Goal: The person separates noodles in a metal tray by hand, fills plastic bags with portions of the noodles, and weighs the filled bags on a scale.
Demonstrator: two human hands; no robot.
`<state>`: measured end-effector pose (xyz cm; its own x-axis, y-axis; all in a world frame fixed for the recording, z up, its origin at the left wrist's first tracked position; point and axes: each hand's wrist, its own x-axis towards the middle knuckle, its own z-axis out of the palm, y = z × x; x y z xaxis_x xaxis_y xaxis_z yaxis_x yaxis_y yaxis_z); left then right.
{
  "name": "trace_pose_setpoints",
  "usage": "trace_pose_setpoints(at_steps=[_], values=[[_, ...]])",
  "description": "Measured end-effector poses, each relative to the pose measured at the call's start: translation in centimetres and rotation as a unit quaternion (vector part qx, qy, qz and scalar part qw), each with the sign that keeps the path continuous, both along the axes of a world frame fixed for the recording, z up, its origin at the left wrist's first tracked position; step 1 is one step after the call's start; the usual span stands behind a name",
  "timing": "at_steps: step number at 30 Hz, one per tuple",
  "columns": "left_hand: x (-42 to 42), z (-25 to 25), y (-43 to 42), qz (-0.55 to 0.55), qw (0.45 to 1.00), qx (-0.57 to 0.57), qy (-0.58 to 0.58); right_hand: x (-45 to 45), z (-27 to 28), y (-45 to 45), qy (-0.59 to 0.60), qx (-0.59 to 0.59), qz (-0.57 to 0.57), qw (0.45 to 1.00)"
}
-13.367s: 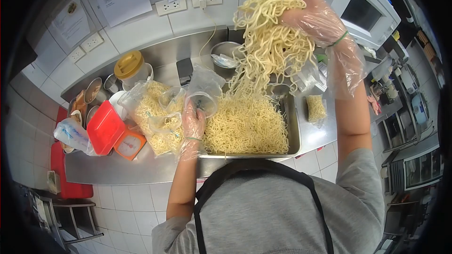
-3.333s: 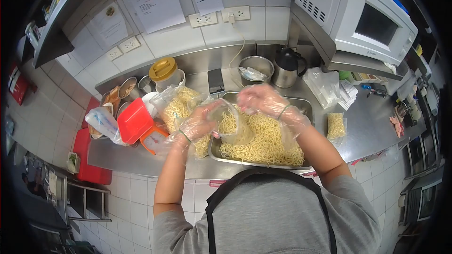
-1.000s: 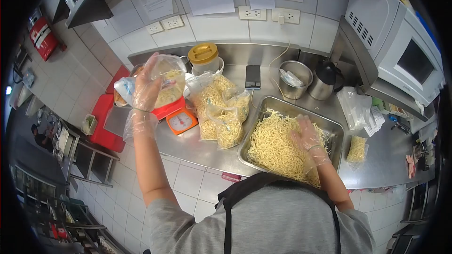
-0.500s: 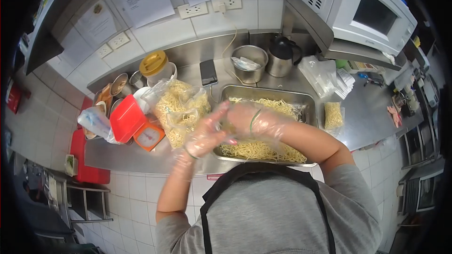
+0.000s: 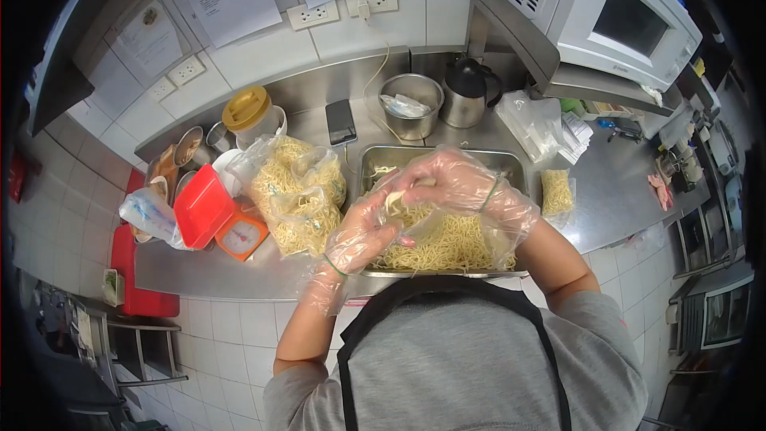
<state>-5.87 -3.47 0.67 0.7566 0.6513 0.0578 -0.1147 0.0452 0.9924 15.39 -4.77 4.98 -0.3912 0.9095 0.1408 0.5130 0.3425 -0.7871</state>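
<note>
left hand (image 5: 361, 233) and right hand (image 5: 453, 178), close together, pinch something pale (image 5: 396, 202) over a metal tray (image 5: 504, 162) of noodles (image 5: 439, 254).

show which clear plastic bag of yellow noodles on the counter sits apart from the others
The small clear plastic bag of yellow noodles right of the rectangular steel tray; the other bags cluster left.

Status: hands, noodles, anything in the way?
Left hand and right hand close together over tray, grip unclear. Noodles loose in tray. Hands block part of the view.
</note>
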Motion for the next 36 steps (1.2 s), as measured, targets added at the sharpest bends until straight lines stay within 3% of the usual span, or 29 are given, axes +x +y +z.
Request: trace_pose_setpoints(at_steps=[2,5,7,9,11,15,17,18,21,23,24,25,26,28,30,32,36], values=[[-0.1,-0.4,0.3,-0.004,1.0,-0.018,0.001,0.4,-0.3,0.3,0.093,-0.062,-0.035,0.993],[0.5,-0.3,0.3,0.013,0.999,-0.03,-0.006,0.1,-2.7,1.1,0.202,-0.02,-0.032,0.979],[0.8,0.0,0.7,0.031,0.997,-0.035,0.055,-1.0,-3.6,1.1,0.316,-0.037,-0.029,0.948],[1.3,-0.4,1.0,0.039,0.995,-0.02,0.093,-2.2,-4.1,1.3,0.447,-0.089,-0.036,0.89],[1.7,-1.2,1.4,0.037,0.993,0.016,0.111,-3.0,-4.3,1.6,0.586,-0.174,-0.051,0.79],[1.2,-0.7,1.4,0.048,0.996,0.028,0.065,0.8,0.4,0.9,0.665,-0.113,0.022,0.738],[0.5,-2.3,2.2,0.062,0.998,0.021,0.017,4.2,1.6,0.4,0.645,-0.05,0.067,0.76],[0.1,-2.0,2.3,0.056,0.998,0.008,0.013,5.4,1.7,-0.2,0.654,-0.034,-0.019,0.756],[-0.3,-0.1,2.8,0.036,0.999,-0.023,0.005,11.5,-2.6,0.0,0.62,-0.019,0.021,0.784],[0.0,1.4,3.8,0.02,0.999,-0.032,0.008,11.9,-7.2,1.1,0.341,-0.029,-0.08,0.936],[0.1,2.4,4.4,0.034,0.999,-0.012,0.022,11.7,-9.4,1.1,0.186,-0.031,-0.129,0.974],[0.3,3.5,5.1,0.048,0.998,0.008,0.036,10.5,-11.1,0.4,-0.006,-0.028,-0.191,0.981],[0.5,4.4,6.0,0.062,0.996,0.029,0.05,9.2,-12.9,-0.6,-0.197,-0.022,-0.246,0.949],[0.4,5.7,8.3,0.089,0.996,0.003,-0.021,8.8,-18.3,-1.3,-0.249,0.009,-0.244,0.937],[0.4,7.5,10.2,0.137,0.989,0.012,-0.049,8.1,-20.0,-2.8,-0.264,-0.047,-0.281,0.922],[0.3,9.5,11.3,0.202,0.978,0.05,-0.026,7.9,-19.9,-2.9,-0.244,-0.09,-0.303,0.917],[0.9,8.7,15.8,0.27,0.955,0.04,-0.115,9.0,-19.6,-2.9,-0.25,-0.081,-0.294,0.919]])
